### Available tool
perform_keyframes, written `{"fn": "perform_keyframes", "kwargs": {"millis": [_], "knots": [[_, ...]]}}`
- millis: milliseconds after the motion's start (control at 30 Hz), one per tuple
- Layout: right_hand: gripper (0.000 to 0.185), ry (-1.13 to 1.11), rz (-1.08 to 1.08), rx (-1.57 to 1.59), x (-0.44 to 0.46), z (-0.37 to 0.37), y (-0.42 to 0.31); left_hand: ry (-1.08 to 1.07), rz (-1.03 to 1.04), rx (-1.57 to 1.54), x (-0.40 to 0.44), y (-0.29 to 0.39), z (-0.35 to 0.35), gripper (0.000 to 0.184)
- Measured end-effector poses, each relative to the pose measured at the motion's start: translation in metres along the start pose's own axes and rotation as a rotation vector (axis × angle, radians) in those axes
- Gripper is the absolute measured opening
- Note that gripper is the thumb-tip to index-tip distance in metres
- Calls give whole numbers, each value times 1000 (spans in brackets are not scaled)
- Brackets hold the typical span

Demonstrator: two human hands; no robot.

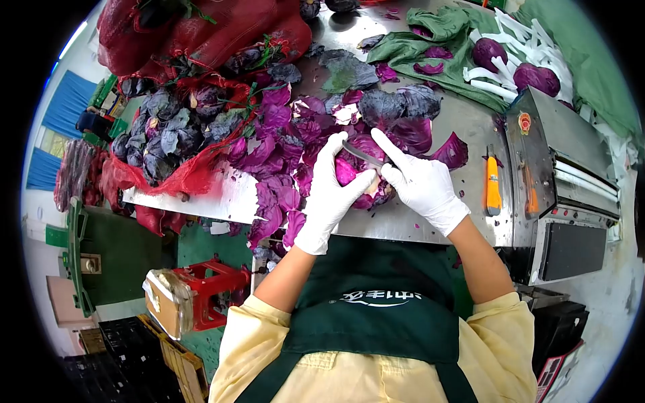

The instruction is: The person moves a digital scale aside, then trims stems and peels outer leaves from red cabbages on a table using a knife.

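A red cabbage [385, 197] rests on the metal table in front of me, its pale stem end and a bright magenta patch partly exposed. My left hand [330, 198], in a white glove, grips the cabbage from the left, thumb across it. A knife [363, 155] with a thin grey blade lies over the top of the cabbage, its tip by my left fingers. My right hand [423, 181], also gloved, closes round the knife at the right with the index finger stretched forward; the handle is hidden. Loose purple leaves [272, 195] pile up on the left.
Red mesh sacks [208, 40] and dark unpeeled cabbages [168, 138] fill the left. An orange-handled cutter [494, 191] lies right, beside a metal machine [564, 154]. Peeled cabbages [536, 79] sit on white foam netting behind. A red stool [215, 285] stands below left.
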State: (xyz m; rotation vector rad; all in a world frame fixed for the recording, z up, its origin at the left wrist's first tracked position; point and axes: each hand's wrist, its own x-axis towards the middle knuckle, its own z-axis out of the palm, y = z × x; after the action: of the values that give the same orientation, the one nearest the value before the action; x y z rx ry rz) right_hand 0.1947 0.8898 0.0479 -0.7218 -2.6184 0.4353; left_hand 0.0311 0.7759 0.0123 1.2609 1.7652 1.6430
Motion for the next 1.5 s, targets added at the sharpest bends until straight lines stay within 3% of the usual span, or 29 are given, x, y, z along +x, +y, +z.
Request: {"fn": "perform_keyframes", "kwargs": {"millis": [100,167,267,300,333,400,467,633,733,900,1000,1100,1200,1267,1367,1400,1433,1500], "knots": [[44,52,0,-74,4,3,-4,18,-27,-24,1,3,0,79],[39,59,60,-41,17,16,17,-4,-55,121,-1,3,-1,75],[36,-42,293,13,43,38,82,-12,138,318,-16,9,0,81],[41,-151,277,61,44,38,93,-3,189,219,-17,3,1,79],[47,-224,443,26,43,42,101,-9,195,227,-15,-4,-2,79],[53,-134,449,86,33,40,85,94,3,11,-9,-6,-6,79],[52,-41,256,244,22,29,53,62,12,164,-4,-14,-17,78],[53,45,-31,111,2,8,9,36,57,322,-6,8,-2,76],[56,26,-45,11,-2,5,10,74,100,236,-3,2,5,76],[57,70,-51,-108,-1,10,6,20,-17,139,-1,12,4,78],[50,145,-10,-81,9,13,5,58,-25,169,-1,18,9,82],[33,66,167,-22,19,9,5,186,81,292,-1,8,14,84],[46,26,317,222,41,13,28,213,139,450,-8,10,20,85],[53,-218,459,150,51,13,37,187,172,433,-16,6,18,86],[54,-285,521,181,55,43,80,129,239,590,-33,19,6,97],[54,-320,491,172,54,49,86,88,183,546,-36,26,-2,101],[56,-184,421,231,45,63,89,56,135,522,-35,23,-12,98],[60,-198,576,524,43,42,63,42,13,466,-31,19,-24,91]]}}
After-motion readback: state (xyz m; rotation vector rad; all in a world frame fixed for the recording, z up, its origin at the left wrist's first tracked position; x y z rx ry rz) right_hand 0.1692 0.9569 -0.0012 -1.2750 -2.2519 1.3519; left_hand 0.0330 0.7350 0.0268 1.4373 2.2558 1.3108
